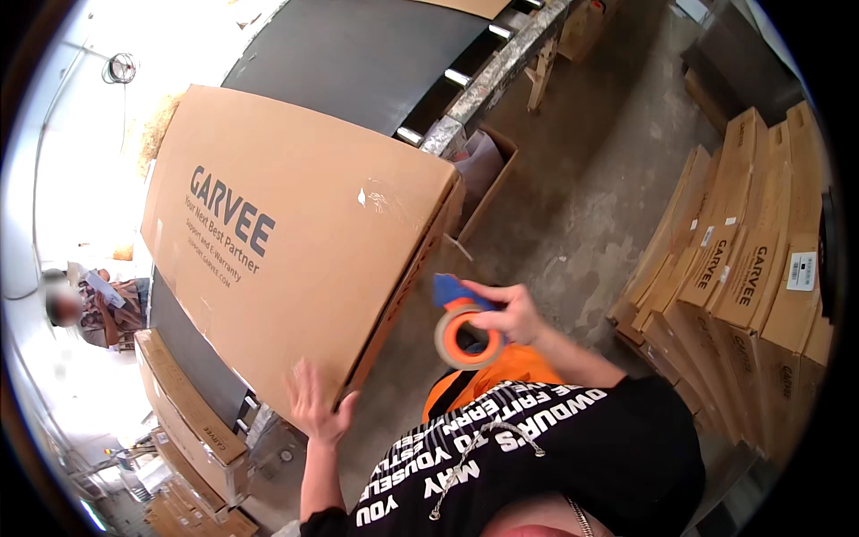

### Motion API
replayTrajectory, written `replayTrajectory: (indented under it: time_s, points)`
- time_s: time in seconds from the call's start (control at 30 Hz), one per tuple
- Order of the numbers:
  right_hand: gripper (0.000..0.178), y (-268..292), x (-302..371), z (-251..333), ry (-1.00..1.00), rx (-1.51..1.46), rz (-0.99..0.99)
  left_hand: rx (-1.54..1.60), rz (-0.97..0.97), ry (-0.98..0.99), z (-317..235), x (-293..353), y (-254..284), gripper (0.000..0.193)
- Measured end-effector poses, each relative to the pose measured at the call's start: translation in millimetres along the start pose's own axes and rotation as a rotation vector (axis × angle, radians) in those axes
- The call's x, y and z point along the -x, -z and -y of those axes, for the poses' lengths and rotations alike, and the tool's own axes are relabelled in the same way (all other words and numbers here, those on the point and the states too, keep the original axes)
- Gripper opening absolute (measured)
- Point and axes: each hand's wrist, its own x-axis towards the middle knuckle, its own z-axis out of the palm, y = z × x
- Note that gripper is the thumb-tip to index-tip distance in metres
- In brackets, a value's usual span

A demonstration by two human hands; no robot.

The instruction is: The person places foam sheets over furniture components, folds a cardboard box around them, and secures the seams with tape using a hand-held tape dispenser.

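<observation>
A large flat brown cardboard box with dark print lies on a conveyor, its long side edge facing me. My left hand is at the box's near corner, fingers spread and palm toward the cardboard; whether it presses on it I cannot tell. In my right hand is a blue and orange tape dispenser with a roll of tape on it, held in front of my body and apart from the box. A small torn or shiny patch shows on the box top.
The conveyor's dark belt runs beyond the box, with metal rollers along its frame. An open carton stands under its edge. Stacked boxes rise at the right; more boxes lie at the lower left. Another person stands at the far left.
</observation>
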Motion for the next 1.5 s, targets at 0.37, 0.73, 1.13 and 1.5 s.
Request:
replayTrajectory:
  time_s: [0.37, 0.73, 1.13, 1.5]
  points:
    - [0.054, -83.3, -23.3, -12.0, 0.161, 0.143, -0.397, -0.612, 0.529, -1.189, -172.2, -358.8, -101.6, 0.014]
    - [0.058, -225.0, 68.4, -137.2, 0.178, 0.422, -0.381, -0.755, 0.338, -1.388, -64.4, -200.7, -49.1, 0.026]
    - [0.06, -423.8, 138.7, -322.8, 0.216, 0.669, -0.435, -0.198, 0.438, -1.475, 101.7, 42.6, 9.9, 0.04]
    - [0.064, -337.1, 130.2, -379.2, 0.156, 0.054, -0.299, -0.145, 0.37, -1.31, 128.6, 61.0, -3.4, 0.107]
